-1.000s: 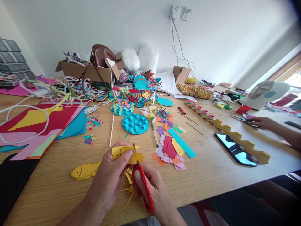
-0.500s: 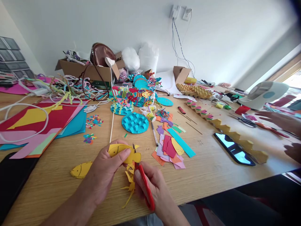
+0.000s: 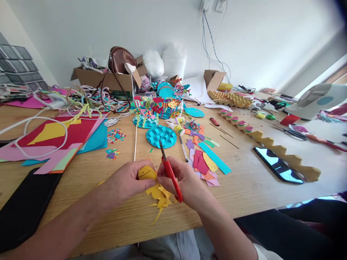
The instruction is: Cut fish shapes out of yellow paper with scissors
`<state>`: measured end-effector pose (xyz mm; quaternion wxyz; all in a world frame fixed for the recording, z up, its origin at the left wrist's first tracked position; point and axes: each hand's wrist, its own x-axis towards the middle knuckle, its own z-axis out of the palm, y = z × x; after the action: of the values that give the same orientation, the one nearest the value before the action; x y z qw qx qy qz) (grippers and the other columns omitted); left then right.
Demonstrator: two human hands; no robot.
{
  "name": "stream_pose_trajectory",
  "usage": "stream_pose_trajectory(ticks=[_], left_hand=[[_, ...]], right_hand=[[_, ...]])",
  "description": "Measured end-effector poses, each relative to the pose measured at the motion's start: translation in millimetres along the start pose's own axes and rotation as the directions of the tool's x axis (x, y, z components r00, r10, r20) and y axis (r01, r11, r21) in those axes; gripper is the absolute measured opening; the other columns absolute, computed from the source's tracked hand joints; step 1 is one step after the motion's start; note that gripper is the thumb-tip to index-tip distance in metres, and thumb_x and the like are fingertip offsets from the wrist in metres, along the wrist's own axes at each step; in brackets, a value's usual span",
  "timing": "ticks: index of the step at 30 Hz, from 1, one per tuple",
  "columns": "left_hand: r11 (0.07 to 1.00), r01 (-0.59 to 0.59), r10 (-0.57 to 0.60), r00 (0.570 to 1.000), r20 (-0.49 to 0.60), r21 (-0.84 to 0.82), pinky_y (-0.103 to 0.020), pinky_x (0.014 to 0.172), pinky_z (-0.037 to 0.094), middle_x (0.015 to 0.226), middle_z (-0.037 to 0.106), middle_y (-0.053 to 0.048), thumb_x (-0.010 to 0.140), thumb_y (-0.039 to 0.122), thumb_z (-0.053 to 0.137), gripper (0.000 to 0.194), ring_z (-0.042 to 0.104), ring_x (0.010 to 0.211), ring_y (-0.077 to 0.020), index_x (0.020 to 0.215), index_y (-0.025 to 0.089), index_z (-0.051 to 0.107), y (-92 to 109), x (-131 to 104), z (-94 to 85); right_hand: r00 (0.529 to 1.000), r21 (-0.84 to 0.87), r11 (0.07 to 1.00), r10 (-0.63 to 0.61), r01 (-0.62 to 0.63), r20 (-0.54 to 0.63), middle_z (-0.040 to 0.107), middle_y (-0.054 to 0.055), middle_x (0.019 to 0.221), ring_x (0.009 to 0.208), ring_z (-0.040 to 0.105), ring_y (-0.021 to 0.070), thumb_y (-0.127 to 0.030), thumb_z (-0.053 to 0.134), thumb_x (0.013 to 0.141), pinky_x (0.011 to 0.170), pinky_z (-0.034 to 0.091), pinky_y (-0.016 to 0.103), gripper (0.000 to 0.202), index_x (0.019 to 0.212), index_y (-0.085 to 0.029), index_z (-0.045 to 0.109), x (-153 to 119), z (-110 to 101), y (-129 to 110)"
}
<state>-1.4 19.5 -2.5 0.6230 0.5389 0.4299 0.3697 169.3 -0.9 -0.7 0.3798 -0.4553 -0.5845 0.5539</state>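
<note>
My left hand [image 3: 132, 180] pinches a yellow paper fish [image 3: 146, 172] with a drawn eye and a curved line behind its head. Red-handled scissors [image 3: 171, 176] rest in my right hand [image 3: 184, 180], their blades pointing up and away from the paper. The fingertips of that hand meet the fish's tail end, partly hiding it. Beneath both hands lies a small heap of yellow paper scraps [image 3: 162, 198]. A second yellow fish [image 3: 101, 183] is mostly covered by my left forearm.
Ahead lies a blue scalloped paper disc [image 3: 161, 137]. Coloured paper offcuts [image 3: 202, 162] and a pen [image 3: 183, 150] are to the right, beyond them a phone [image 3: 278, 166] and an egg-carton strip [image 3: 287, 153]. Coloured sheets [image 3: 54, 133] and a black flat object [image 3: 27, 209] occupy the left.
The scissors have swung off the fish, blades now upward, and my right fingers have come to its tail end. Another person's hand at the right edge has left the view.
</note>
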Motion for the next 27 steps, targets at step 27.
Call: stream_pose_trajectory(ticks=[27], left_hand=[[0.997,-0.082,0.08,0.982,-0.171,-0.007,-0.021,0.051,0.042,0.055,0.063,0.002,0.071,0.023,0.064,0.01,0.054,0.053,-0.0142,0.061,0.021,0.067,2,-8,3.5]], right_hand=[[0.997,-0.101,0.995,-0.006,-0.002,-0.078,0.036,-0.006,0.056,0.053,0.035,0.0107,-0.037,0.054,0.082,0.048,0.025,0.023,0.031,0.061,-0.02,0.04,-15,15,11]])
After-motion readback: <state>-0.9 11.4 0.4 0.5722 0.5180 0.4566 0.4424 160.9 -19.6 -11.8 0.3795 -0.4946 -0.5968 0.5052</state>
